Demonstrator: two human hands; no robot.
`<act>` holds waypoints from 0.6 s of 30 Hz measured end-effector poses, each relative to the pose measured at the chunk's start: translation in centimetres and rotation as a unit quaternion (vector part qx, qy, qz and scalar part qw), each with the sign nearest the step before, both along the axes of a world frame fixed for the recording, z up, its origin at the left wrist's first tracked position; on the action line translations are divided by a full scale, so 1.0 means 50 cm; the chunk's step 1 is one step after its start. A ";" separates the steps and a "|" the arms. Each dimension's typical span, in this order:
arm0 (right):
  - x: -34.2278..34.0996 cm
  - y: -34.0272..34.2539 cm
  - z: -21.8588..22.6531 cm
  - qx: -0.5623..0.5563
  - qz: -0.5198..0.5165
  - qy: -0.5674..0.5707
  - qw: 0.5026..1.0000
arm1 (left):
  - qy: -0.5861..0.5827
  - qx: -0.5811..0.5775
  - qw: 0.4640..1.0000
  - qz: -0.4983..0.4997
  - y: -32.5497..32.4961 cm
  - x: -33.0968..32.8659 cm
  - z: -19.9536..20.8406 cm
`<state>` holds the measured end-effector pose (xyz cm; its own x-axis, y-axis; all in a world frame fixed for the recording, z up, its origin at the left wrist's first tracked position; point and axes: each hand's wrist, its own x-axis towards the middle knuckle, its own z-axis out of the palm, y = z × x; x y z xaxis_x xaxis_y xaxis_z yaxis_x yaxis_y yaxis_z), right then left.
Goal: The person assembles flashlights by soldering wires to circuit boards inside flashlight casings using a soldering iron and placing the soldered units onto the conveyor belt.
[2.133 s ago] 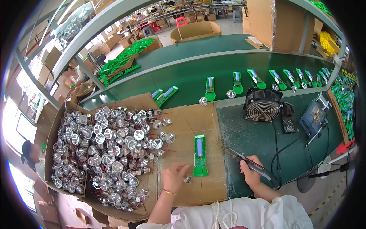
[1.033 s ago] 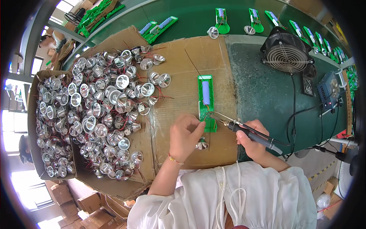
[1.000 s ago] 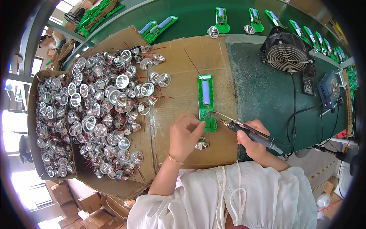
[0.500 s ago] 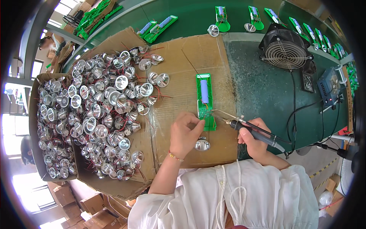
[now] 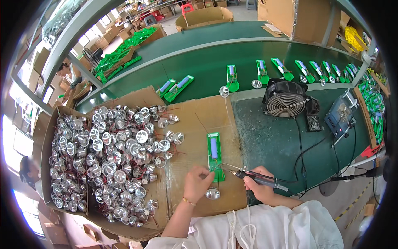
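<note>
A green plastic housing (image 5: pixel 211 143) lies lengthwise on the cardboard in front of me, holding a purple cylindrical battery (image 5: pixel 214 148) and a small green circuit board (image 5: pixel 214 165). My right hand (image 5: pixel 260 186) grips a soldering iron (image 5: pixel 265 181) with a thin metal tube along it; its tip is at the board's right edge. Beside the housing's lower left edge, my left hand (image 5: pixel 198 182) has thumb and forefinger pinched together; whatever is between them is too small to make out. A silver reflector cup (image 5: pixel 212 194) sits just below the housing.
A cardboard box (image 5: pixel 97 224) heaped with wired reflector cups (image 5: pixel 120 176) stands at left. At right are a black fan (image 5: pixel 285 101) and a blue soldering station (image 5: pixel 340 116) with trailing cables. Several green housings (image 5: pixel 232 79) line the far bench. A co-worker (image 5: pixel 72 76) is at far left.
My view has tilted upward, so the bench appears lower and more of the room shows. Both hands stay at the housing, and the iron's tip remains by the board.
</note>
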<state>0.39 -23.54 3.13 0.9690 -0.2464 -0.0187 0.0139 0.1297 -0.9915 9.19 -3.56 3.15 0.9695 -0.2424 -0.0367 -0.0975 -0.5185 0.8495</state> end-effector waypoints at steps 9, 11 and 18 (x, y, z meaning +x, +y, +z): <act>0.014 -0.003 -0.018 -0.122 0.012 -0.051 0.991 | 0.003 0.022 1.000 0.001 -0.004 0.008 0.013; 0.012 0.001 -0.023 -0.109 0.009 -0.042 0.993 | -0.006 0.008 1.000 -0.006 -0.002 0.009 0.008; 0.007 0.004 0.019 -0.029 -0.015 0.000 0.999 | -0.001 0.006 1.000 -0.004 -0.006 0.012 0.022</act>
<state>0.71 -23.32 4.08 0.9614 -0.2750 -0.0033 0.0173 0.0722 -0.9972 9.79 -3.87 4.28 0.9674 -0.2505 -0.0385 -0.1031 -0.5280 0.8430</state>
